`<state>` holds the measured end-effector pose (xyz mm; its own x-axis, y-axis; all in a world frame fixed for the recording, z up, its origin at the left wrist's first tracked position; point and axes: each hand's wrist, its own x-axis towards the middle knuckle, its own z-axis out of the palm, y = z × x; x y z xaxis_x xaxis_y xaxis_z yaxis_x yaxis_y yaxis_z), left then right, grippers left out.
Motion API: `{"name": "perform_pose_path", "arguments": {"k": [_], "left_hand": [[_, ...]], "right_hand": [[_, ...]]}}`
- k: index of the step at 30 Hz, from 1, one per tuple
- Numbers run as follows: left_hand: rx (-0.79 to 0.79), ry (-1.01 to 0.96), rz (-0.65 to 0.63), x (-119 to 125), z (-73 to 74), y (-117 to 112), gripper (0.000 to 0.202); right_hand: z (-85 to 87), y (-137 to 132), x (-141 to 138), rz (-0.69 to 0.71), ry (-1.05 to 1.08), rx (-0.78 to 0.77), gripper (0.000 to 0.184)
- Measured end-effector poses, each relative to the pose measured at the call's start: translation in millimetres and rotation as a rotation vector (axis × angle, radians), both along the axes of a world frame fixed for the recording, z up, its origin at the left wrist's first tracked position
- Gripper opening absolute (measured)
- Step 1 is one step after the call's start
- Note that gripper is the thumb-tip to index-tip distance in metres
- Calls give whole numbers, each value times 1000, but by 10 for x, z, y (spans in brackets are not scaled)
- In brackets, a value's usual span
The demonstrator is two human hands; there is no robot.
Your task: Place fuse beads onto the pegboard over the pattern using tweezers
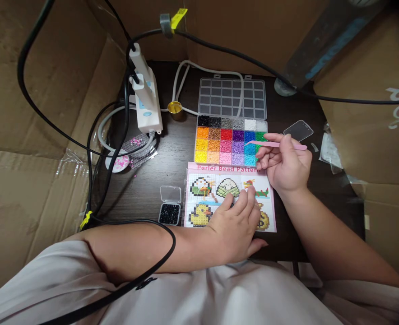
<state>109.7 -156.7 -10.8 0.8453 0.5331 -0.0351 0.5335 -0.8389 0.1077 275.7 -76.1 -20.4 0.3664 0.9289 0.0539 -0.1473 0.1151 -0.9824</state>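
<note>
In my right hand (289,164) is a pair of pink tweezers (274,144), pinched by the thumb and fingers. Their bent tip points left over the blue beads of the compartmented bead box (231,140). That box stands with its clear lid (232,97) folded back behind it. My left hand (236,221) lies palm down on the Perler bead pattern sheet (210,180), fingers stretched forward and holding nothing. It covers part of the lower row of printed figures. Left of the sheet sits a small open case of black beads (169,214).
A white power strip (148,108) with plugs stands at the back left. Black cables (240,54) cross the view and my left arm. A gold cup (175,109), a round white dish with pink bits (117,161) and a clear plate (298,131) lie around. Cardboard walls (247,27) surround the table.
</note>
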Motion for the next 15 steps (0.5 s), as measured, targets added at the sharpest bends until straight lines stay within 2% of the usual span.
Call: {"name": "perform_pose_path", "arguments": {"k": [15], "left_hand": [[-4,-26,11,-3,-8,-7,80]], "right_hand": [[-6,0,12,16,2,5,36]]}}
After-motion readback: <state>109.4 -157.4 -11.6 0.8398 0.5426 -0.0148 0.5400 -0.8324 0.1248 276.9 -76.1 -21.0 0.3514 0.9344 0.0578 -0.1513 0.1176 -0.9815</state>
